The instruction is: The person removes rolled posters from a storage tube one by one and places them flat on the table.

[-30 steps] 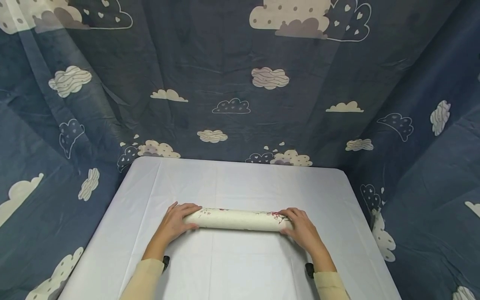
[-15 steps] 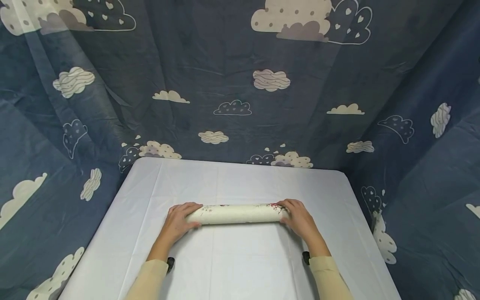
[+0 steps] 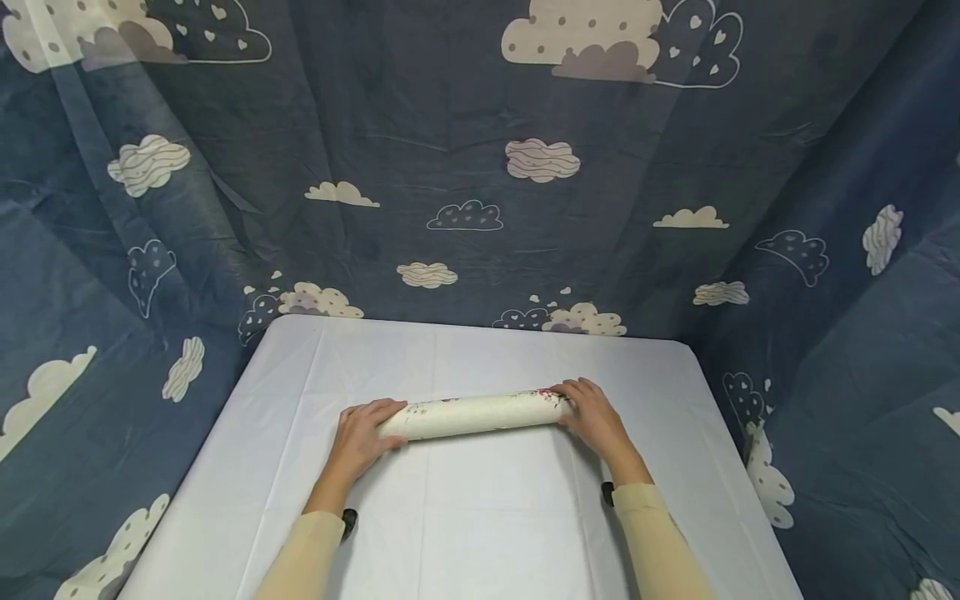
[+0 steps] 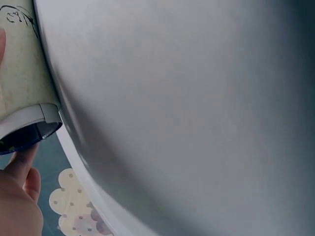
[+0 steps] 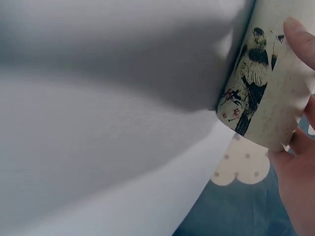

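A cream roll (image 3: pixel 476 416) printed with flowers lies across the white table, its right end a little farther off than its left. My left hand (image 3: pixel 357 442) grips the left end, thumb on the near side and fingers over the far side. In the left wrist view that end of the roll (image 4: pixel 24 73) is hollow, with a pale rim and a dark inside. My right hand (image 3: pixel 597 421) grips the right end the same way. A dark bird-like print and red blossoms show on the roll (image 5: pixel 268 83) in the right wrist view.
The white-covered table (image 3: pixel 480 517) has rounded far corners. Dark blue curtains (image 3: pixel 465 108) with cloud prints hang behind it and on both sides. A black band part (image 3: pixel 349 522) shows at my left wrist, another (image 3: pixel 607 493) at my right.
Both hands have carried the roll away from me over the table. The right end has gone farther than the left, so the roll now slants. The grip looks the same.
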`<state>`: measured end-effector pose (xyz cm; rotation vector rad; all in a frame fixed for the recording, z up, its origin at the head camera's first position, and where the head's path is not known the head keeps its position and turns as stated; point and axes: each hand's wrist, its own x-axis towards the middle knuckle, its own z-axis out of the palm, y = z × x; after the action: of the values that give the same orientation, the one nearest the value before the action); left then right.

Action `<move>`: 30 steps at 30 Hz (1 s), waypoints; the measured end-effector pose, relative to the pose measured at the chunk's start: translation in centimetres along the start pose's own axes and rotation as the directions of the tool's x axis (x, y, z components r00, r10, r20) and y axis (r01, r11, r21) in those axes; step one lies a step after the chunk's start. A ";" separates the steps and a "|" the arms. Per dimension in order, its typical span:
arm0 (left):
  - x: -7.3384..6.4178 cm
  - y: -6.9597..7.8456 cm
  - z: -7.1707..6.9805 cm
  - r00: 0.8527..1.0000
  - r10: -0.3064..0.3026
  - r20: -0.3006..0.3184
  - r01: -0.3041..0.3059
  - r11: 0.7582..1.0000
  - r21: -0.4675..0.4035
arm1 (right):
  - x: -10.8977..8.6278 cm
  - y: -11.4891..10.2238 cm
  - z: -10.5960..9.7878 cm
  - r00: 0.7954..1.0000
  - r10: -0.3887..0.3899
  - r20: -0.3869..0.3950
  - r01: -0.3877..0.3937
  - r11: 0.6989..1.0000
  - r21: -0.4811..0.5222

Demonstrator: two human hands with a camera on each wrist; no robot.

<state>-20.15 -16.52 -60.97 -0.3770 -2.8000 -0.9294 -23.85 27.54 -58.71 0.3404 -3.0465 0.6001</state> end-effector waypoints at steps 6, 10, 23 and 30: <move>0.2 0.5 0.4 0.999 -0.042 -0.016 0.042 0.999 0.016 | 2.0 0.2 0.0 1.000 -0.013 0.015 0.014 0.999 -0.052; 0.2 0.8 0.4 0.998 -0.055 -0.023 0.056 0.998 0.036 | 3.0 0.1 -0.1 0.999 -0.003 0.033 0.005 0.999 -0.053; 0.5 1.4 1.2 0.997 -0.064 -0.036 0.066 0.996 0.064 | 4.8 0.1 -0.3 0.995 0.058 0.075 -0.057 0.998 -0.011; 0.7 1.7 1.5 0.995 -0.089 -0.048 0.092 0.993 0.069 | 5.0 0.6 -0.3 0.995 0.071 0.075 -0.072 0.997 0.009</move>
<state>-20.46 -14.11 -61.05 -0.2182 -2.8204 -0.8429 -28.87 27.12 -58.35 0.2613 -3.1400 0.6228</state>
